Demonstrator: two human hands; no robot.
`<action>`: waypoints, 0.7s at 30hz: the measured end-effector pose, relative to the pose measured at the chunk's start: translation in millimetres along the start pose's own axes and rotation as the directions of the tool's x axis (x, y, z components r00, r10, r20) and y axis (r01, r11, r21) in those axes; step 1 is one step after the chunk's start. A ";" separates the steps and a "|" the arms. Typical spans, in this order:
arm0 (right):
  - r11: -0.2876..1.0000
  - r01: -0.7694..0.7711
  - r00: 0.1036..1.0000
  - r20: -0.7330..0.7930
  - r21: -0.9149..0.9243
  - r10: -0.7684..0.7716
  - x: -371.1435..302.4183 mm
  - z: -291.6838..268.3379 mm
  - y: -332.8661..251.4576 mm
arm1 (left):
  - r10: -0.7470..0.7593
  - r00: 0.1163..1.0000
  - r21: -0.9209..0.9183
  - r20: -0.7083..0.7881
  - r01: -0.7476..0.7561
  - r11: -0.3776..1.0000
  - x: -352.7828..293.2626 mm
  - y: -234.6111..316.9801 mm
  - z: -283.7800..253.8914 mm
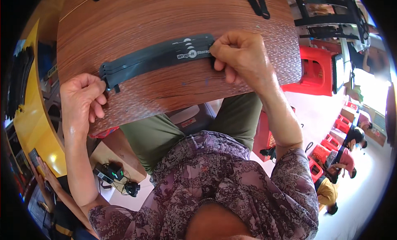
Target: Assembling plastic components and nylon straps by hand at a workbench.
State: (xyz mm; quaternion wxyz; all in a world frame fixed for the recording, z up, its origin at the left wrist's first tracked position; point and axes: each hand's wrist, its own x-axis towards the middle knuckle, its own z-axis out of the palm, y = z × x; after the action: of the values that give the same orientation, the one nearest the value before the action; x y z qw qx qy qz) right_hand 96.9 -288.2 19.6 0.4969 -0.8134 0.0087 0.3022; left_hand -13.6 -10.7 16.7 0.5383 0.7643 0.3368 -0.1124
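A long, flat, dark grey strap (153,54) with white print near its right end stretches between my hands, just above the wooden table (165,12). Its left end looks layered, and a small black tab shows below it. My left hand (82,97) pinches that left end between thumb and fingers at the table's near edge. At the other end, the thumb and forefinger of my right hand (242,56) are closed on the strap, and my fingers hide its tip.
A folded black strap (257,7) lies at the table's far right. Red stools (316,70) stand to the right, with several people beyond. On the left are a yellow surface (31,112), another person's hand (49,178) and a cardboard box (134,163) with black devices beside it.
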 end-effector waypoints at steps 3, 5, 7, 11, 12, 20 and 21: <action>1.000 -0.013 1.000 -0.014 -0.018 0.012 -1.2 -0.6 -1.9 | -0.013 1.000 -0.019 -0.021 0.013 1.000 0.8 0.9 0.8; 0.999 -0.013 1.000 -0.010 -0.037 0.012 -1.3 -2.2 -3.7 | -0.010 1.000 -0.017 -0.016 0.010 1.000 0.2 1.7 1.3; 0.998 -0.011 1.000 -0.002 -0.056 0.011 -0.9 -2.0 -3.0 | -0.008 1.000 -0.016 -0.015 0.008 1.000 -0.4 2.1 1.5; 0.997 0.013 1.000 -0.006 -0.072 -0.013 -0.8 -1.9 -2.9 | -0.007 1.000 -0.029 -0.015 0.006 1.000 0.7 1.2 1.3; 0.996 0.010 1.000 0.001 -0.083 -0.010 -1.0 -2.1 -3.8 | -0.005 1.000 -0.036 -0.012 0.005 0.999 0.8 0.8 1.2; 0.996 0.028 0.999 -0.024 -0.081 -0.030 -0.8 0.1 -1.0 | -0.013 1.000 -0.033 -0.013 0.013 0.999 1.2 0.4 0.6; 0.997 0.014 0.999 -0.031 -0.078 -0.017 -1.0 0.5 -1.0 | -0.013 1.000 -0.031 -0.013 0.012 0.999 1.4 0.5 0.8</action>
State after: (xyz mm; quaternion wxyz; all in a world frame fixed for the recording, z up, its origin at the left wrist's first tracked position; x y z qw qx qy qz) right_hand 96.2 -287.6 20.7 0.4670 -0.8368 -0.0016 0.2856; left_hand -12.1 -11.0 16.0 0.5468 0.7546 0.3470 -0.1055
